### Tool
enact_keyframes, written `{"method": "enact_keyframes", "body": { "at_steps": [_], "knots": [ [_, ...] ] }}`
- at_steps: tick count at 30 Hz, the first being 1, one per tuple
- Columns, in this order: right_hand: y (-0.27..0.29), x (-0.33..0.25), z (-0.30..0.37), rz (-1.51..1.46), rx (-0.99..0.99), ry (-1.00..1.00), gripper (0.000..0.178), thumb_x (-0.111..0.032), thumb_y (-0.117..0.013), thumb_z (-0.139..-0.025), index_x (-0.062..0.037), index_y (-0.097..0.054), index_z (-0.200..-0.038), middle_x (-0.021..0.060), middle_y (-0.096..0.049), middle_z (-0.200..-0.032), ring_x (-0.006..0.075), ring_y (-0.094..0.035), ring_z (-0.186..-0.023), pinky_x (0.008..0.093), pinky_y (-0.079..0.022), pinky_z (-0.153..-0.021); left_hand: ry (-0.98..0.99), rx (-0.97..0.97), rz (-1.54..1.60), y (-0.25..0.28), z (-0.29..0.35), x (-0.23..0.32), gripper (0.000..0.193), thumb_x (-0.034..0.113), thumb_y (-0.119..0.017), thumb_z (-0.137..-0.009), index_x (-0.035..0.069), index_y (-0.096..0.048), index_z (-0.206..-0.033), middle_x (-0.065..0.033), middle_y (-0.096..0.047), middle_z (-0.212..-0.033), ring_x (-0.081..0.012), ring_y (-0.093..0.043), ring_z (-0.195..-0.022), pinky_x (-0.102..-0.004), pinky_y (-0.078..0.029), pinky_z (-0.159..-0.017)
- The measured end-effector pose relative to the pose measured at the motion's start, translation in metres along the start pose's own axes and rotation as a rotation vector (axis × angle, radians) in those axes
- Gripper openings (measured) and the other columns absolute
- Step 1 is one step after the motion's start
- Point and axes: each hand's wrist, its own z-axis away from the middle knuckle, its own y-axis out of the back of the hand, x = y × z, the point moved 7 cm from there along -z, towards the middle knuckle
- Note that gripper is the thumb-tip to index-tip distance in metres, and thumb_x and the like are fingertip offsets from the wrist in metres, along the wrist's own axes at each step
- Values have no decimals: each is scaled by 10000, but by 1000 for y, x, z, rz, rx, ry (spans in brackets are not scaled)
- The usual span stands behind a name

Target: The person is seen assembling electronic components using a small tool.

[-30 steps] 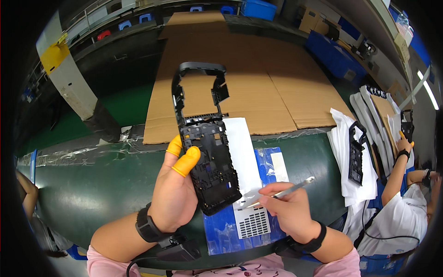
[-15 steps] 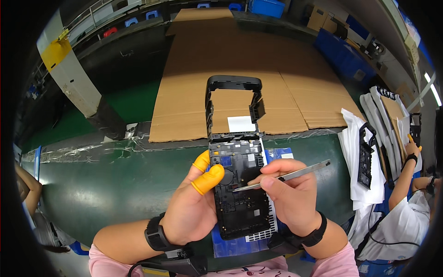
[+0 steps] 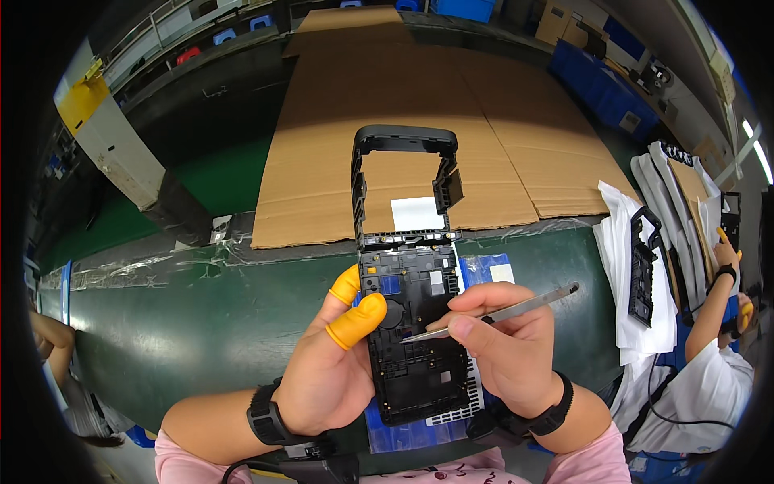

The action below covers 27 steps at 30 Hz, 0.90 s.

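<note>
My left hand (image 3: 334, 355), with yellow finger cots on thumb and forefinger, grips the left edge of a black plastic housing (image 3: 415, 355). The housing has ribs, small gold-coloured inserts and an open frame at its far end. Between the thumb and fingers of my right hand (image 3: 508, 347) is a pair of metal tweezers (image 3: 516, 310). Their tip lies over the middle of the housing; whether it touches or holds anything is too small to tell. Beneath the housing, a blue plastic sheet or bag (image 3: 403, 436) and part of a white slotted piece (image 3: 476, 395) show.
A large cardboard sheet (image 3: 322, 185) covers the bench beyond the green mat (image 3: 177, 331). At the right, another black frame (image 3: 642, 274) lies on white wrapping (image 3: 613, 234). A co-worker's arm (image 3: 709, 323) reaches in there. A post (image 3: 129, 153) stands at the far left.
The tweezers' tip has shifted slightly left and down over the housing. Both hands keep their hold. The whole view has shifted a little, and the co-worker's second hand shows more at the right.
</note>
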Motion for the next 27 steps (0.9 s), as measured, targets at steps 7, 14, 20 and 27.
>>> {"method": "enact_keyframes", "body": {
  "at_steps": [7,14,20,27],
  "knots": [
    [2,0,2,32,1,6,183,41,-584,-792,51,-572,-975,85,-611,-867,103,-585,-777,206,-466,-675,10,-15,16,-1,0,-3,397,115,-434,-896,104,-315,-1275,-101,-464,-1202,-212,-483,-1090,-378,-407,-924],
    [-3,-2,1,21,-1,29,178,48,-581,-791,44,-577,-969,74,-607,-862,90,-577,-772,193,-461,-661,-36,6,-112,-3,2,1,401,227,-452,-889,92,-345,-1251,-101,-456,-1211,-223,-476,-1098,-388,-403,-929],
    [7,-6,-2,-14,73,-76,167,22,-579,-791,41,-577,-957,58,-602,-771,60,-531,-635,179,-409,-542,-26,4,-113,-7,2,0,402,221,-444,-888,85,-341,-1252,-101,-459,-1210,-233,-475,-1103,-394,-396,-933],
    [30,-20,-12,-260,201,33,140,10,-575,-770,52,-563,-904,51,-554,-623,53,-393,-471,183,-275,-433,-198,30,-299,8,-33,23,510,-117,-429,-780,73,-334,-1244,-116,-508,-1143,-228,-531,-1027,-348,-463,-856]
  ]
}}
